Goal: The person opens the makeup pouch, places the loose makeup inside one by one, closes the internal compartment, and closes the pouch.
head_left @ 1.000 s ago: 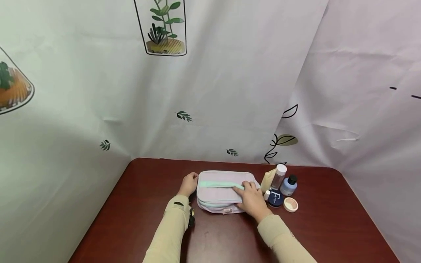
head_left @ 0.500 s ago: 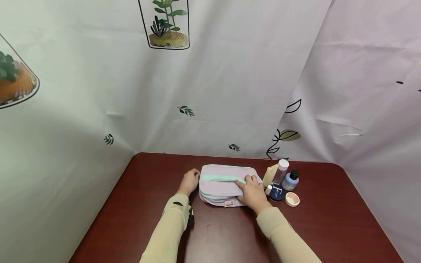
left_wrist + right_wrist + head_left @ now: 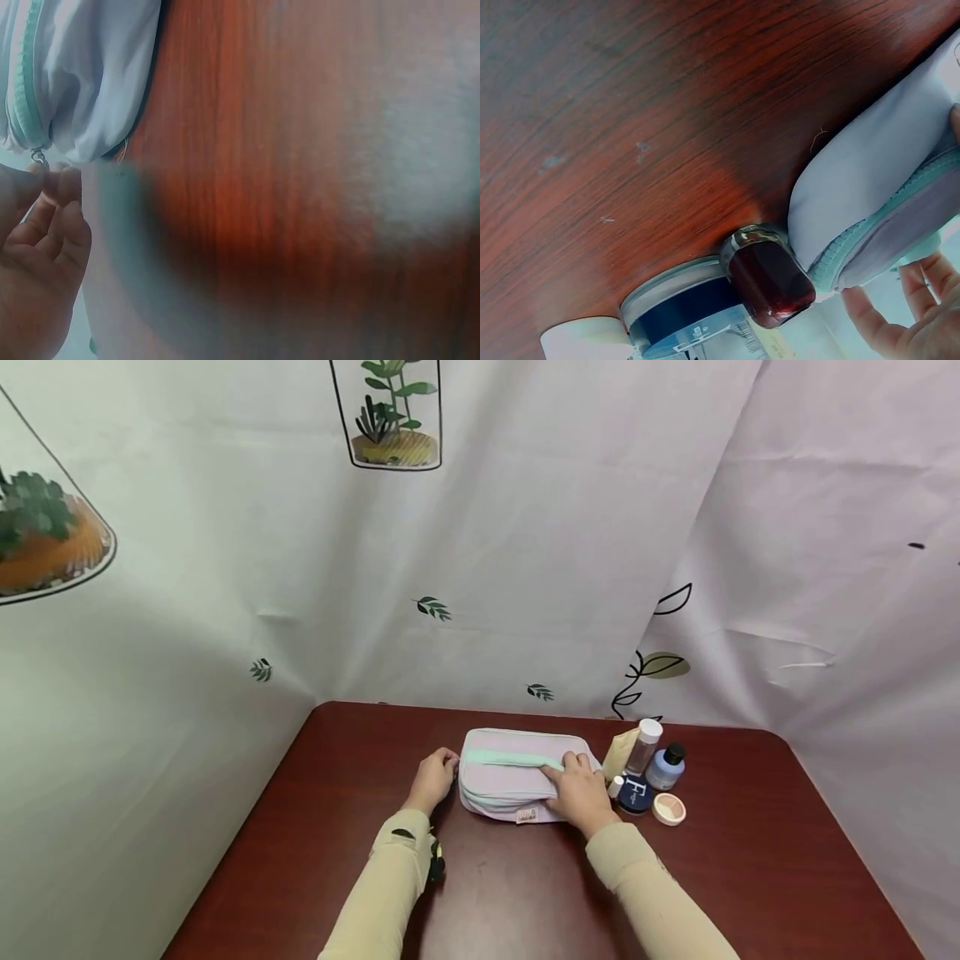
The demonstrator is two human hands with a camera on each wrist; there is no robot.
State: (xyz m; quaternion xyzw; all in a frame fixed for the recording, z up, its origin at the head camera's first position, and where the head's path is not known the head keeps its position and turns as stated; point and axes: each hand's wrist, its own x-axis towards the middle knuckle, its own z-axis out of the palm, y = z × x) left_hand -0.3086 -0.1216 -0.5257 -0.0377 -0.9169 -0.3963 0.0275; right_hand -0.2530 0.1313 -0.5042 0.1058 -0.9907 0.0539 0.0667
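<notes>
Lilac cosmetic bag [image 3: 513,782] on a reddish-brown table [image 3: 517,893].
At its left end, the left hand [image 3: 432,782] pinches a zipper pull [image 3: 39,157], visible only from that wrist; the right hand [image 3: 581,792] grips the right end, where its wrist view alone shows a dark-red bottle [image 3: 771,279].

A: Head cam?
B: Soft, even light. Pale glare on the near middle of the table [image 3: 513,902], faint shadows inside both sleeves [image 3: 382,881].
A: Wrists?
B: Left's hazy: bag [image 3: 101,67] fairly crisp, tabletop smeared, whitish glare. Right's sharper, dim wood, pale area washed out.
</notes>
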